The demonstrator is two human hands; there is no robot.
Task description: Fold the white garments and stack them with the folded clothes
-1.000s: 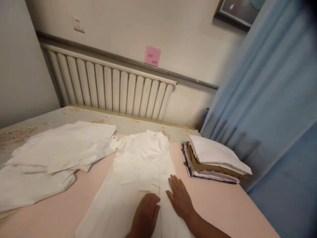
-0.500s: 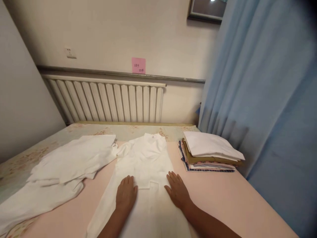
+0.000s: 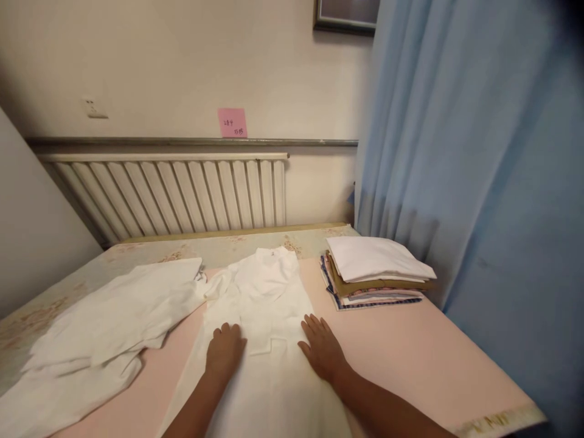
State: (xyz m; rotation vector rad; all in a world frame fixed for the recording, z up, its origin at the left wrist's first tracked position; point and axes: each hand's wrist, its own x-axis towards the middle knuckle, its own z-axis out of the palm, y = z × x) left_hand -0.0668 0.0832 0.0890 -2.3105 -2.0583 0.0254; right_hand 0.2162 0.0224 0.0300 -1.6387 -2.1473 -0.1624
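Note:
A white collared shirt lies spread on the pink cloth, its collar toward the wall and its lower part running out of view toward me. My left hand is on the shirt's left side, its fingers curled down into the fabric and its thumb apart. The fingertips are hidden. On the right side of the shirt, my right hand rests flat with fingers stretched out. Left of the shirt lies a loose heap of white garments, touching its sleeve.
A stack of folded clothes sits at the right on the pink cloth. Behind the bed stand a radiator and the wall with a pink note. A blue curtain hangs along the right side.
The view has turned a little to the right, so most things sit further left. My left hand's fingers have curled from lying flat. My right hand stays flat on the shirt.

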